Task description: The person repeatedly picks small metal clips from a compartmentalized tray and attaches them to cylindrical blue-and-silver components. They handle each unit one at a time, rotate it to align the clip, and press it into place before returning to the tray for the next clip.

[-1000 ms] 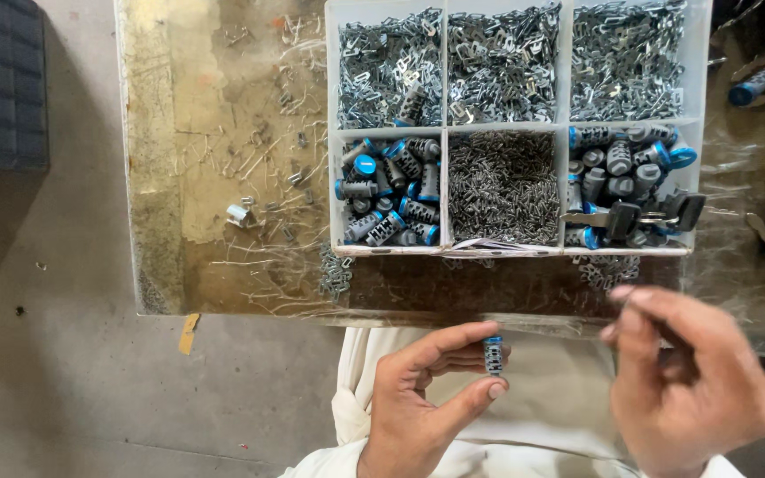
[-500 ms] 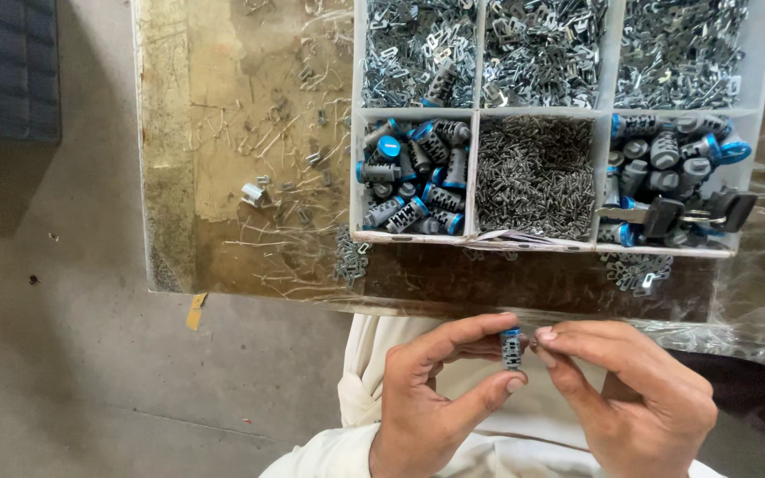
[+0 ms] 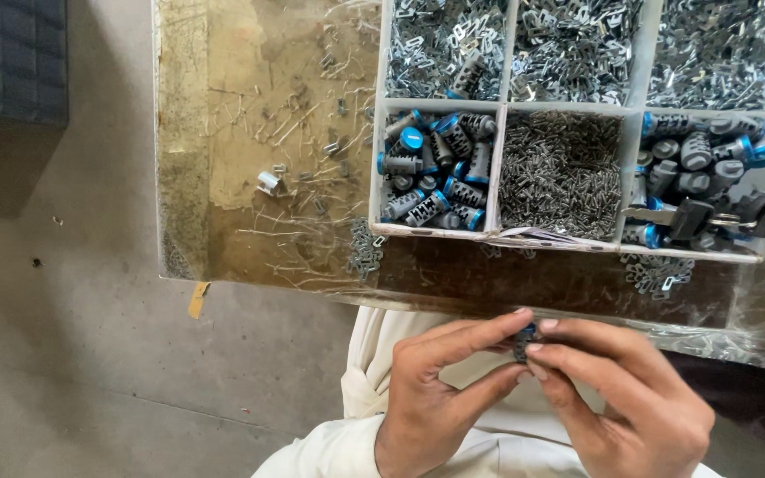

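Below the tray (image 3: 381, 168), right hand (image 3: 630, 398) now pinching cylinder (image 3: 521, 343), left hand (image 3: 436, 389) too

both hands (image 3: 524, 398) pinch a small grey cylinder (image 3: 521, 343) below the parts tray (image 3: 499, 168).

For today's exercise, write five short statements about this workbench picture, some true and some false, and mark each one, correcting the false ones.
1. Both hands meet on one small grey and blue cylinder part. True: the left hand and right hand pinch it between their fingertips.
2. The divided tray has round compartments. False: its compartments are rectangular, split by straight white walls.
3. The middle compartment of the tray's lower row holds thin dark metal pins. True.
4. The small cylinder part is held over the tray. False: it is held below the table edge, in front of the person's light clothing.
5. Loose metal clips lie on the tabletop outside the tray. True.
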